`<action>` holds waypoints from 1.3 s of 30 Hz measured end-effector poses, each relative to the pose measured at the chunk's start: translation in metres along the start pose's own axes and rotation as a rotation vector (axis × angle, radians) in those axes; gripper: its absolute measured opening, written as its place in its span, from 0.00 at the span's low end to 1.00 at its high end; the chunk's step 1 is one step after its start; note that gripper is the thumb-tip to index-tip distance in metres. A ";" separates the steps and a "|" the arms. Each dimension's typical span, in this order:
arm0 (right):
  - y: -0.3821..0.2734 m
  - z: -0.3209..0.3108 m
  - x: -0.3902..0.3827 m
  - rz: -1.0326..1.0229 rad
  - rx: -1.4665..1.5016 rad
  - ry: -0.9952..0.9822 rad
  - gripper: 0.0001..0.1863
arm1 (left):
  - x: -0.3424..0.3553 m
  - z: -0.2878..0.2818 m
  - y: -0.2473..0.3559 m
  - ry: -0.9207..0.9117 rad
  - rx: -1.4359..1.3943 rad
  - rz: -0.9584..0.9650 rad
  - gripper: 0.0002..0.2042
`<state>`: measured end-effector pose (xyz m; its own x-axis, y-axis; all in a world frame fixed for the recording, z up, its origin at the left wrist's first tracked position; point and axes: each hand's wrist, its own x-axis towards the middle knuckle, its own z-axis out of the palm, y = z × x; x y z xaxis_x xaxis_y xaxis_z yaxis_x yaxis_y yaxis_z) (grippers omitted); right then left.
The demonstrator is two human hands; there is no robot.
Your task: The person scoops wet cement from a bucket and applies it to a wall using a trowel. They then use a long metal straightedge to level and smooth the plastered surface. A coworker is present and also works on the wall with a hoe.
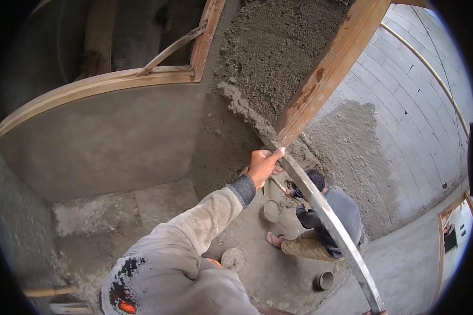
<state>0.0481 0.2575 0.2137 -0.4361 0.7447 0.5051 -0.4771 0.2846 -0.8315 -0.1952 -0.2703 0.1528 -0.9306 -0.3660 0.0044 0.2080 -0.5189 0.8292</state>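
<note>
My left hand [265,167] is wrapped round a long metal plasterer's straightedge [326,212] near its upper end, thumb lying along it. At the lower right edge, a sliver of my right hand [376,312] shows around the bar's lower end; most of it is cut off. The bar's upper part meets a wooden door frame post [328,73]. Wet mortar [244,107] is heaped along the bar's top end, against the wall. Above it, rough fresh mortar [278,47] covers the wall strip between the post and a window frame.
A co-worker [333,215] crouches below, holding a long handle. Buckets [270,211] [324,281] and a round mortar-filled container [234,259] stand on the floor. A wooden window frame [94,86] lies left; a block wall [404,105], partly mortared, rises right.
</note>
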 end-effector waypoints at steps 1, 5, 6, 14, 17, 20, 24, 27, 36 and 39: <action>0.012 0.000 -0.009 0.032 0.048 -0.008 0.20 | 0.000 -0.014 -0.017 0.017 -0.001 -0.032 0.17; 0.043 0.002 -0.046 0.227 0.055 0.014 0.20 | 0.004 -0.063 -0.081 0.116 -0.039 -0.128 0.18; 0.056 -0.008 -0.047 0.190 0.079 -0.041 0.20 | 0.007 -0.069 -0.091 0.116 -0.045 -0.132 0.18; 0.090 0.040 -0.072 0.457 0.137 -0.068 0.26 | 0.000 -0.056 -0.083 0.106 -0.049 -0.137 0.18; 0.068 0.133 -0.119 0.567 0.262 -0.150 0.26 | -0.003 -0.040 -0.051 0.056 -0.016 -0.091 0.17; 0.062 0.173 -0.131 0.560 0.435 -0.232 0.26 | 0.007 -0.038 -0.022 -0.049 0.124 -0.106 0.19; 0.055 0.174 -0.135 0.595 0.353 -0.102 0.27 | 0.024 -0.048 0.013 0.315 0.675 0.199 0.17; 0.049 0.181 -0.139 0.610 0.352 -0.065 0.29 | 0.059 -0.054 0.018 0.490 0.737 0.591 0.13; 0.051 0.178 -0.136 0.616 0.331 -0.047 0.30 | 0.089 -0.045 0.038 0.337 0.893 0.586 0.14; 0.052 0.179 -0.136 0.617 0.331 -0.047 0.29 | 0.090 -0.045 0.043 0.281 0.914 0.571 0.14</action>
<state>-0.0537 0.0630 0.1436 -0.7309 0.6821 -0.0207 -0.3356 -0.3858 -0.8594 -0.2565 -0.3601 0.1634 -0.6438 -0.5914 0.4855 0.1755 0.5035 0.8460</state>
